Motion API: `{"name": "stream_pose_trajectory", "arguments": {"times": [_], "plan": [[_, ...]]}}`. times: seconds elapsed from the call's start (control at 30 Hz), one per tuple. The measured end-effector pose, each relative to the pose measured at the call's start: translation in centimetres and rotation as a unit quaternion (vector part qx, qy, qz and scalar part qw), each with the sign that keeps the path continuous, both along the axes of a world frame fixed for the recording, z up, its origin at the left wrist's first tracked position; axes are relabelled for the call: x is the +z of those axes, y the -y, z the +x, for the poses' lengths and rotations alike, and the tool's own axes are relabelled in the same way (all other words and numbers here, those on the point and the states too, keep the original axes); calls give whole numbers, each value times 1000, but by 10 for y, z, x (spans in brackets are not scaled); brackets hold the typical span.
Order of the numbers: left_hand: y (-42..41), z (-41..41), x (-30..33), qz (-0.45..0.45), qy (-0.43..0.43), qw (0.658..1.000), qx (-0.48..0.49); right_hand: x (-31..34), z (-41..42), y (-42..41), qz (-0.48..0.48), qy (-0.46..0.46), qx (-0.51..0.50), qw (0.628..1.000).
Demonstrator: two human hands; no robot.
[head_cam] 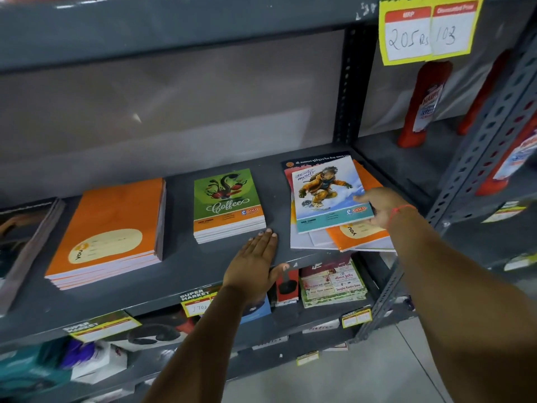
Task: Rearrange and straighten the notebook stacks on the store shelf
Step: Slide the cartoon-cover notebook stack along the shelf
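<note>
The grey shelf carried several notebook stacks, and the green coffee stack served as the middle mark. Left of it, apart, lay a squared orange stack, and beyond that, at the far left edge, a dark stack partly cut off from view. Right of the coffee stack, with bare shelf between, sat the messy pile: an orange notebook skewed over white sheets, and a snowboarder notebook tilted on top. The right hand had its grip closed on that top notebook's right edge, thumb on the cover, fingers below. The left hand lay flat and open on the shelf just in front of the coffee stack, fingertips near its lower right corner, holding nothing.
</note>
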State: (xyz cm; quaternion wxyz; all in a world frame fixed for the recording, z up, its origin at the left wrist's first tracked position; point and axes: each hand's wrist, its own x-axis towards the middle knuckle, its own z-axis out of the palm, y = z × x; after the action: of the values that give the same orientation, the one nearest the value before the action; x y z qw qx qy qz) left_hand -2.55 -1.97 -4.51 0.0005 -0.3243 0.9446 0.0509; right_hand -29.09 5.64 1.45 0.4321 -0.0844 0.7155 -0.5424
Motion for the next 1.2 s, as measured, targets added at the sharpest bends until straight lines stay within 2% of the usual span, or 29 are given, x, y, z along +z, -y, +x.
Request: {"name": "stream_pose_trajectory", "arguments": {"times": [0.2,0.4,0.5,0.67,0.8,0.93,1.1,1.2], "plan": [[8,32,7,48,-21,998,29,27,15,23,-122,114,33,985],[23,76,9,-3,-16,997,80,40,79,80,-153,143,97,973],[28,81,8,-3,-11,996,86,30,109,110,-117,102,132,979],[29,82,6,-33,-13,996,80,10,138,137,-80,66,114,988],[29,80,4,-11,-11,997,78,2,142,149,-37,-39,98,994],[30,82,3,-21,-21,997,75,3,146,151,11,-183,114,976],[27,82,5,-21,-20,997,77,4,150,147,62,-290,153,943],[28,82,5,-9,-19,997,79,5,154,145,78,-323,167,928]]}}
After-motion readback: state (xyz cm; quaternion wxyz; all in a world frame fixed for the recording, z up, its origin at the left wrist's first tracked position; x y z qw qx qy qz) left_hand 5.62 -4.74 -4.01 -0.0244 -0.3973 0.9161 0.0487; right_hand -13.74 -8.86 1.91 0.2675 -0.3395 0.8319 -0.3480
